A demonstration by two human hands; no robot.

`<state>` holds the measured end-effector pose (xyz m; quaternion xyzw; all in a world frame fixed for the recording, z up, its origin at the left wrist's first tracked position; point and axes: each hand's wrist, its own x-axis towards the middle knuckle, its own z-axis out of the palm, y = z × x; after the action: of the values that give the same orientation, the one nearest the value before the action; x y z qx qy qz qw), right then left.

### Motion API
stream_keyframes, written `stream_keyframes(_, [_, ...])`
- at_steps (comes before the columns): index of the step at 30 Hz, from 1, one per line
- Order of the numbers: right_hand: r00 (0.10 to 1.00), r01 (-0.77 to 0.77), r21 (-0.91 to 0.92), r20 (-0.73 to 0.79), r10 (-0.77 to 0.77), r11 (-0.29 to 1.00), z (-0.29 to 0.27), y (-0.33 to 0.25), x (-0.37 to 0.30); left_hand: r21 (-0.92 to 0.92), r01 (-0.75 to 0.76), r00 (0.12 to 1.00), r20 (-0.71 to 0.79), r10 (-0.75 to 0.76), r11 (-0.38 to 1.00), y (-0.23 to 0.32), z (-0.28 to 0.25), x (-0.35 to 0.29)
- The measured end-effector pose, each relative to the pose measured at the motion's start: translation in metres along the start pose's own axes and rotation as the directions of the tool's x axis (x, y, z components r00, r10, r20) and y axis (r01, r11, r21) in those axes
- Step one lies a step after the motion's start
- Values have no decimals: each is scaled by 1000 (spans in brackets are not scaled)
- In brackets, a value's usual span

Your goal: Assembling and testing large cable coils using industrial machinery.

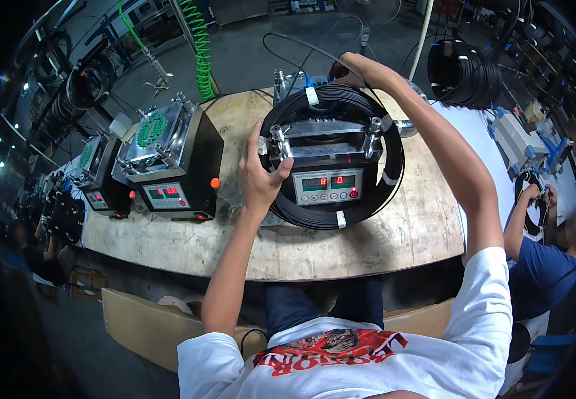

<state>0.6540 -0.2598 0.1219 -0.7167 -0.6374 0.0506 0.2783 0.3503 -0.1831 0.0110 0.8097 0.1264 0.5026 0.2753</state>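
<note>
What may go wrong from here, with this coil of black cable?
The loose cable loop above the coil might catch on the metal knobs of the machine. If the left grip weakens, the coil may slip downward. In this view it rings the lit control panel, so a button might get bumped.

On pale wooden table (431, 219): boxy black metal-topped machine (328, 187), frame centre, behind round black cable coil (394, 154); two similar machines (198, 169), left.

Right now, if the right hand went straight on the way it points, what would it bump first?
The right hand points left, so probably the small blue piece at the top of the black cable coil, though depth is hard to judge.
</note>
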Motion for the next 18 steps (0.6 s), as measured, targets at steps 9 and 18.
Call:
stream_keyframes(9, [989, -89, -98, 110, 99, 991, -6, -10, 2, 14, 14, 1000, -14, -13, 1000, 0, 0, -1])
stream_keyframes(18, [973, -227, 400, 51, 226, 888, -14, -29, -10, -15, -9, 1000, -12, 9, 1000, -4, -3, 0])
